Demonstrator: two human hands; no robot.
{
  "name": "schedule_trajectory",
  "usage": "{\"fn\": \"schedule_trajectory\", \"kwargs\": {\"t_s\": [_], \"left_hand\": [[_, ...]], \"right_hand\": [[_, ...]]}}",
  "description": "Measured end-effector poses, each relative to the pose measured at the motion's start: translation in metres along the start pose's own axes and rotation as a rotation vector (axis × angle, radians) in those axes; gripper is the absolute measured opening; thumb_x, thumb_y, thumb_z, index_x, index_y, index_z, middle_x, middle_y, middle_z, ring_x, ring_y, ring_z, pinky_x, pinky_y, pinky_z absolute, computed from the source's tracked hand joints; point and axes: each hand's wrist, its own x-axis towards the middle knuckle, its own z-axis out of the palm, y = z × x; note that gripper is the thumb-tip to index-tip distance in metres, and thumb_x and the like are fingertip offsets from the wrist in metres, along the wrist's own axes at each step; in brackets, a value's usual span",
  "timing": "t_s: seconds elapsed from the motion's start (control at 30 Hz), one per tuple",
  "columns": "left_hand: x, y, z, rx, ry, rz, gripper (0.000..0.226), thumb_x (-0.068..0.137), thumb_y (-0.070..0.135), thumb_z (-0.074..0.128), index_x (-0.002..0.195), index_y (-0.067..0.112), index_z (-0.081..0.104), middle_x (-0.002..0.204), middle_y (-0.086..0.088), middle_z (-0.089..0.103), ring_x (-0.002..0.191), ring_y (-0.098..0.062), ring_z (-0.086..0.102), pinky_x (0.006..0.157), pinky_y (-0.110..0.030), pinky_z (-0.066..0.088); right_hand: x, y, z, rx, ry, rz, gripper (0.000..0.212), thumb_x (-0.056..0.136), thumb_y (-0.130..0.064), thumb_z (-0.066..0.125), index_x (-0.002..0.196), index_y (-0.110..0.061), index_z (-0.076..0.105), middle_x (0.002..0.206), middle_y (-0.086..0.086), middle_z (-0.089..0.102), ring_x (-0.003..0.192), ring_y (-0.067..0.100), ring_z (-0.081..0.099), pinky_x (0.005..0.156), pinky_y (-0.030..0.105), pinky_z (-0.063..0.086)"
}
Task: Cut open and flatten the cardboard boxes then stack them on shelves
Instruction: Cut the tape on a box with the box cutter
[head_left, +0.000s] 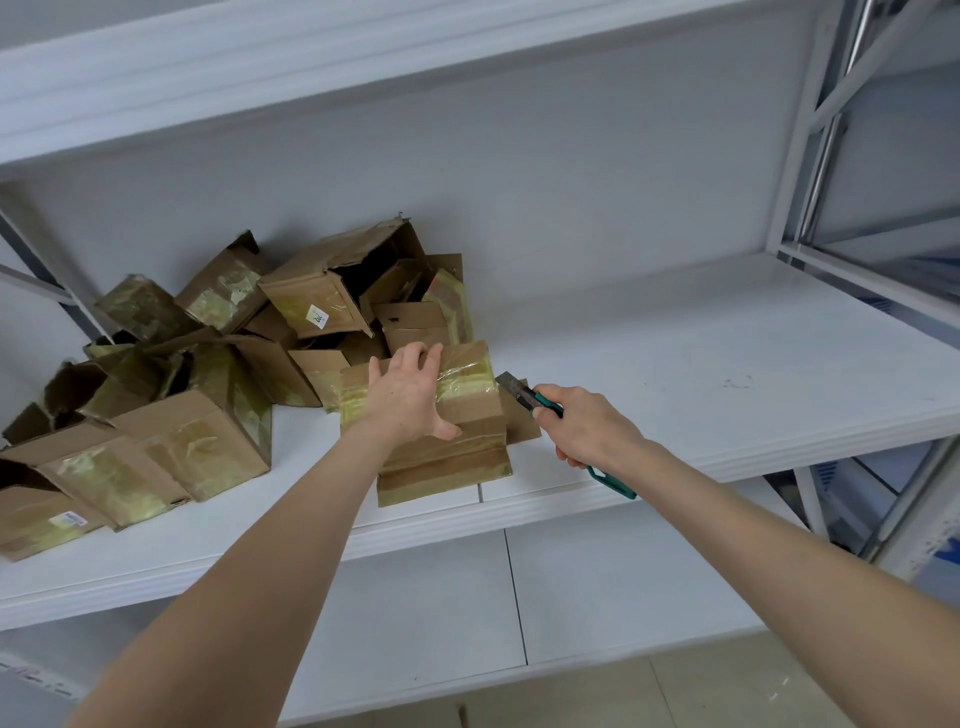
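A white shelving unit fills the view, and its middle shelf (701, 364) carries everything. The upper shelf (260, 78) runs overhead, a lower shelf (441, 597) shows beneath the arms, and the metal frame (810, 156) stands at the far right.

A heap of cardboard boxes (208, 338) crowds the left half of the middle shelf. They are tumbled at all angles, many wrapped in yellowed tape and several gaping open. The heap presses right up against the left and far sides of the box being worked on. The right half of the shelf is bare white board with a few faint scuffs.

The taped box (467, 452) sits at the near edge of the shelf, just right of the heap, with one loose flap (519, 423) sticking out on its right side.

The left hand (408, 395) lies palm-down on top of this box, fingers spread and reaching to its far edge, the thumb pointing right.

The right hand (587, 426) is just right of the box, fingers curled tightly round the green handle of a utility knife (524, 396). The blade is out and aimed far-left over the flap at the box's upper right corner. Whether the tip touches the cardboard cannot be told.
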Motion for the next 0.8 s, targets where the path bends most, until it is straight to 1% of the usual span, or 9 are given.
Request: {"fn": "schedule_trajectory", "kwargs": {"t_s": [0.1, 0.2, 0.23, 0.3, 0.33, 0.4, 0.47, 0.67, 0.8], "left_hand": [[-0.001, 0.0, 0.0, 0.012, 0.0, 0.005, 0.116, 0.069, 0.061, 0.074, 0.154, 0.014, 0.01, 0.15, -0.009, 0.022, 0.142, -0.026, 0.022, 0.118, -0.055, 0.013], [-0.001, -0.001, -0.001, 0.007, -0.006, 0.012, 0.115, 0.07, 0.06, 0.074, 0.154, 0.015, 0.01, 0.151, -0.008, 0.021, 0.142, -0.026, 0.022, 0.118, -0.055, 0.013], [-0.001, -0.001, -0.001, 0.003, -0.007, 0.014, 0.115, 0.07, 0.06, 0.074, 0.154, 0.015, 0.01, 0.151, -0.008, 0.021, 0.142, -0.026, 0.022, 0.118, -0.055, 0.013], [0.0, -0.002, -0.001, -0.004, -0.001, 0.013, 0.114, 0.07, 0.06, 0.074, 0.154, 0.015, 0.01, 0.151, -0.008, 0.021, 0.142, -0.026, 0.022, 0.118, -0.055, 0.012], [0.0, -0.002, -0.002, -0.01, -0.001, 0.009, 0.114, 0.07, 0.06, 0.074, 0.154, 0.016, 0.011, 0.151, -0.008, 0.021, 0.142, -0.026, 0.022, 0.118, -0.055, 0.012], [0.001, -0.003, -0.002, -0.018, -0.008, 0.005, 0.113, 0.07, 0.06, 0.074, 0.154, 0.015, 0.011, 0.152, -0.008, 0.021, 0.142, -0.026, 0.021, 0.118, -0.055, 0.012], [0.001, -0.003, -0.001, -0.018, -0.005, 0.003, 0.114, 0.07, 0.059, 0.074, 0.154, 0.015, 0.011, 0.152, -0.008, 0.021, 0.142, -0.026, 0.021, 0.118, -0.056, 0.012], [-0.001, -0.003, -0.001, -0.025, -0.013, -0.005, 0.114, 0.071, 0.058, 0.075, 0.154, 0.015, 0.01, 0.154, -0.008, 0.019, 0.144, -0.026, 0.018, 0.118, -0.055, 0.008], [0.001, -0.003, 0.0, -0.019, -0.013, -0.005, 0.114, 0.07, 0.058, 0.075, 0.154, 0.015, 0.01, 0.153, -0.009, 0.019, 0.143, -0.027, 0.019, 0.118, -0.056, 0.009]], "right_hand": [[-0.006, 0.003, 0.001, -0.021, -0.008, 0.001, 0.036, 0.101, -0.032, 0.038, 0.135, -0.036, 0.049, 0.068, 0.0, 0.062, 0.056, 0.016, 0.059, 0.068, 0.035, 0.056], [-0.008, 0.003, -0.007, -0.029, -0.043, -0.01, 0.036, 0.101, -0.031, 0.039, 0.135, -0.034, 0.05, 0.066, 0.0, 0.061, 0.053, 0.014, 0.057, 0.059, 0.031, 0.052], [-0.008, 0.005, -0.012, -0.038, -0.066, -0.008, 0.033, 0.101, -0.03, 0.04, 0.131, -0.033, 0.053, 0.065, 0.001, 0.06, 0.051, 0.014, 0.055, 0.055, 0.028, 0.049], [-0.007, 0.007, -0.023, -0.042, -0.112, 0.011, 0.025, 0.1, -0.029, 0.042, 0.117, -0.03, 0.06, 0.062, 0.002, 0.06, 0.046, 0.015, 0.052, 0.05, 0.025, 0.045], [-0.005, 0.008, -0.026, -0.021, -0.107, 0.025, 0.021, 0.1, -0.029, 0.043, 0.111, -0.03, 0.061, 0.061, 0.003, 0.06, 0.045, 0.015, 0.051, 0.049, 0.024, 0.044], [0.003, 0.007, -0.025, 0.042, -0.022, 0.045, 0.019, 0.1, -0.029, 0.043, 0.106, -0.03, 0.061, 0.062, 0.003, 0.062, 0.046, 0.015, 0.054, 0.052, 0.027, 0.047], [0.014, 0.0, -0.018, 0.078, 0.043, 0.052, 0.02, 0.099, -0.03, 0.042, 0.106, -0.031, 0.06, 0.063, 0.002, 0.063, 0.05, 0.017, 0.057, 0.059, 0.031, 0.051], [0.03, -0.016, -0.007, 0.105, 0.043, 0.021, 0.016, 0.1, -0.029, 0.04, 0.106, -0.034, 0.055, 0.066, 0.003, 0.064, 0.055, 0.018, 0.058, 0.07, 0.04, 0.058], [0.029, -0.01, -0.005, 0.073, 0.043, 0.011, 0.019, 0.1, -0.03, 0.041, 0.108, -0.033, 0.058, 0.065, 0.003, 0.064, 0.053, 0.017, 0.058, 0.069, 0.039, 0.058]]}}
